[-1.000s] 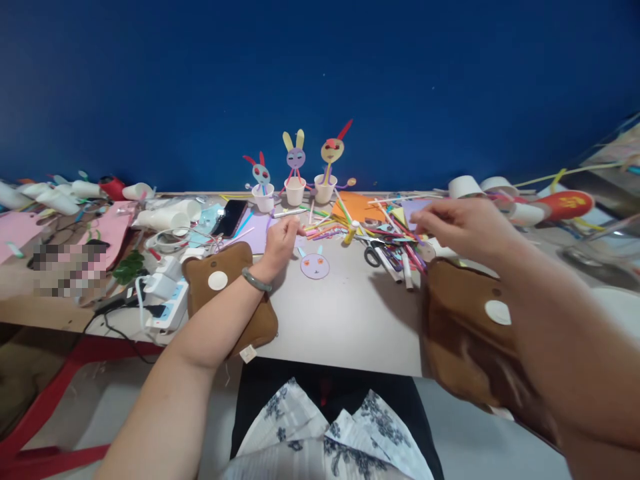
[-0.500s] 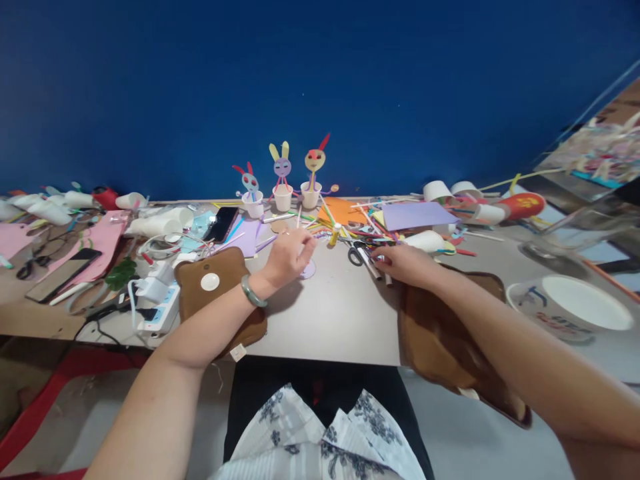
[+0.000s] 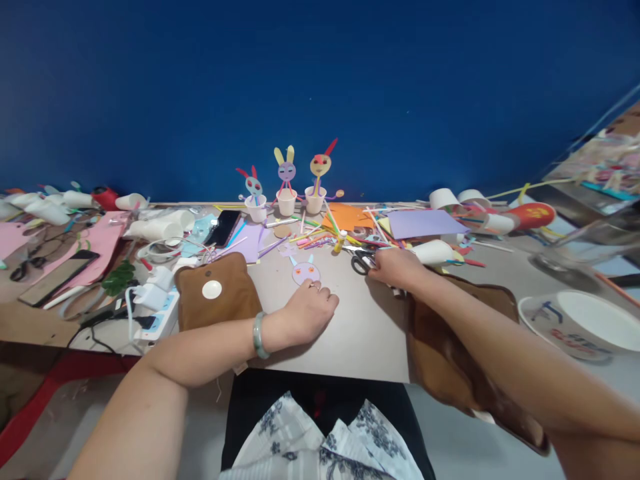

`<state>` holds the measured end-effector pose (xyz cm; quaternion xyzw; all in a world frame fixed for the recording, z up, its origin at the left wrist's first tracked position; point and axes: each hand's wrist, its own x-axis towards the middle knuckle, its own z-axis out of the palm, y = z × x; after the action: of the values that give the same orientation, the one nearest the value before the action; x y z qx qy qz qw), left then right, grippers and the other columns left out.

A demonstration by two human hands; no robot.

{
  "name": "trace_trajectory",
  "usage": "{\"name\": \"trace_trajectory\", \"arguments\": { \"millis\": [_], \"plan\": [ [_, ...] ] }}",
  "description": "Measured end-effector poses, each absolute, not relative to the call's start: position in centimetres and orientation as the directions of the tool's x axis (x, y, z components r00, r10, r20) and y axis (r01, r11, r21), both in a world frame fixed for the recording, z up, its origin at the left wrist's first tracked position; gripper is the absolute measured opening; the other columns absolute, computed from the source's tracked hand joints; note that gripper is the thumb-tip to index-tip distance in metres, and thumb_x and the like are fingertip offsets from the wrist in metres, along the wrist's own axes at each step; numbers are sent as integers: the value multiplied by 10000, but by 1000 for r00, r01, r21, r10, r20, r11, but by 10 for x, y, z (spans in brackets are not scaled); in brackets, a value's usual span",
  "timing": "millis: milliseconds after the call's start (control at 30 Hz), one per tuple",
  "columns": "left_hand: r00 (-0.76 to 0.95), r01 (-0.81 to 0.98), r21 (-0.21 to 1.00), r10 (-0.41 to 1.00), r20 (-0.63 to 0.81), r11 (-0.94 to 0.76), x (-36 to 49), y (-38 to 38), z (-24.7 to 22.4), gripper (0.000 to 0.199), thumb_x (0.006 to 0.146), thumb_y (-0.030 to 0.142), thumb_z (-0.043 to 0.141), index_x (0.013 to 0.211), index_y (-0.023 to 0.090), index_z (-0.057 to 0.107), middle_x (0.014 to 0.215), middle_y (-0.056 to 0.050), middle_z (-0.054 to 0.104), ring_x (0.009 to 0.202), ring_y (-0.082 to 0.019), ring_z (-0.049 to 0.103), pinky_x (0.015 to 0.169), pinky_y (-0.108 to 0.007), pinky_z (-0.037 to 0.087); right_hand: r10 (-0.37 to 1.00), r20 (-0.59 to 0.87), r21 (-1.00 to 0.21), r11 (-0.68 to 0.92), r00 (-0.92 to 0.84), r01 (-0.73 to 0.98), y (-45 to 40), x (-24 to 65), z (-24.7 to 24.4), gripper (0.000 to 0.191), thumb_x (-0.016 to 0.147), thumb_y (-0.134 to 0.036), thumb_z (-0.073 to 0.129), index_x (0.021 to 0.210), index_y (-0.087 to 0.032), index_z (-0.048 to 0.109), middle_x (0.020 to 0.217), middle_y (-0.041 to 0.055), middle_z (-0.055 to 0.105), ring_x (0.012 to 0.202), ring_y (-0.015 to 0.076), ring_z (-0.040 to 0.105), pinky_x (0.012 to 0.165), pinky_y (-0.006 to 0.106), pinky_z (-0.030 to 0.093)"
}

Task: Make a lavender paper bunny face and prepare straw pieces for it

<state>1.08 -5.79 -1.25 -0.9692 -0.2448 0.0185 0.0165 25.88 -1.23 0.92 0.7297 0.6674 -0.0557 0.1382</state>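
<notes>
Looking down at the desk (image 3: 350, 333), I see my left hand (image 3: 307, 313) resting on it near the middle of the front edge, fingers curled together into a loose fist that, as far as I can tell, holds nothing. Just beyond its knuckles, toward the back edge, lies the purple paper face (image 3: 305, 271), flat, with its two small ears pointing away from me, so its long axis runs from front to back. It is apart from the fingers but very near, and the left hand is clearly the nearer one. My right hand (image 3: 395, 268) is farther to the right, palm down at the black scissors (image 3: 361, 262), beside the pile of coloured straws (image 3: 320, 237); its fingertips are hidden, so I cannot tell if they grip something. Each forearm lies over a brown cushion (image 3: 215, 293). At the back edge stand three paper cups (image 3: 287, 200) with finished figures, and a phone (image 3: 223, 228) lies to their left
</notes>
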Motion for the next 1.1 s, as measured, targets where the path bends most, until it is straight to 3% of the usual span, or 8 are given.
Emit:
{"name": "trace_trajectory", "arguments": {
  "millis": [133, 267, 333, 400, 500, 567, 700, 1100],
  "plan": [
    [905, 409, 97, 417, 80, -907, 9, -57, -30, 248, 1011, 291, 455, 1014, 124, 639, 986, -148, 697, 959, -284, 647, 865, -437, 478, 947, -288, 167, -97, 142, 981, -20, 260, 34, 248, 843, -300, 592, 927, -122, 744, 987, 226, 757, 908, 327, 708, 695, 356, 443],
    [859, 392, 510, 504, 97, -766, 6, -56, -36, 382, 1000, 412, 504, 1244, 133, 593, 1100, -121, 705, 956, -231, 661, 854, -383, 512, 969, -181, 205, -131, 169, 970, -46, 263, 63, 264, 891, -316, 539, 992, -171, 735, 1051, 202, 754, 953, 356, 693, 673, 376, 416],
    [787, 385, 722, 613, 69, -575, 7, -52, -37, 611, 960, 479, 572, 1445, 131, 443, 1213, -134, 675, 902, -194, 655, 817, -357, 530, 993, -84, 52, -76, 80, 996, -60, 262, 69, 224, 875, -356, 578, 915, -220, 752, 893, 136, 768, 876, 325, 693, 685, 378, 435],
    [708, 360, 832, 705, 51, -422, 7, -47, -37, 805, 900, 535, 645, 1524, 139, 328, 1306, -158, 623, 894, -184, 637, 780, -346, 538, 985, -120, -288, 82, -121, 954, -71, 257, 68, 203, 861, -383, 616, 860, -251, 771, 878, 79, 779, 829, 271, 697, 730, 362, 483],
    [670, 319, 868, 738, 79, -382, 5, -40, -36, 637, 885, 544, 664, 1371, 166, 500, 1216, -118, 648, 912, -183, 612, 770, -322, 513, 950, -109, -623, 165, -294, 765, -74, 242, 60, 281, 826, -512, 690, 790, -248, 778, 783, 50, 757, 705, 217, 664, 648, 325, 496],
    [718, 279, 873, 691, 88, -401, 4, -39, -33, 343, 971, 487, 546, 1092, 172, 611, 962, -45, 666, 810, -154, 586, 747, -295, 476, 971, -25, -734, 144, -239, 663, -69, 227, 52, 306, 766, -537, 759, 745, -232, 751, 641, 20, 682, 556, 161, 560, 514, 282, 411],
    [710, 205, 914, 696, 106, -350, 4, -42, -32, 328, 1017, 415, 427, 793, 189, 508, 711, 20, 544, 670, -120, 503, 669, -265, 416, 999, 21, -948, 33, -40, 317, -54, 195, 27, 375, 751, -563, 790, 762, -207, 671, 516, -56, 494, 451, 92, 371, 436, 243, 284],
    [756, 8, 999, 654, 22, -42, 5, -36, -21, 570, 994, 673, 347, 690, 198, 434, 608, 42, 468, 564, -83, 445, 592, -252, 394, 991, -17, -998, -9, 133, -63, -52, 173, -6, 383, 801, -586, 749, 714, -240, 610, 555, -57, 355, 510, 114, 288, 471, 268, 229]
  ]
}}
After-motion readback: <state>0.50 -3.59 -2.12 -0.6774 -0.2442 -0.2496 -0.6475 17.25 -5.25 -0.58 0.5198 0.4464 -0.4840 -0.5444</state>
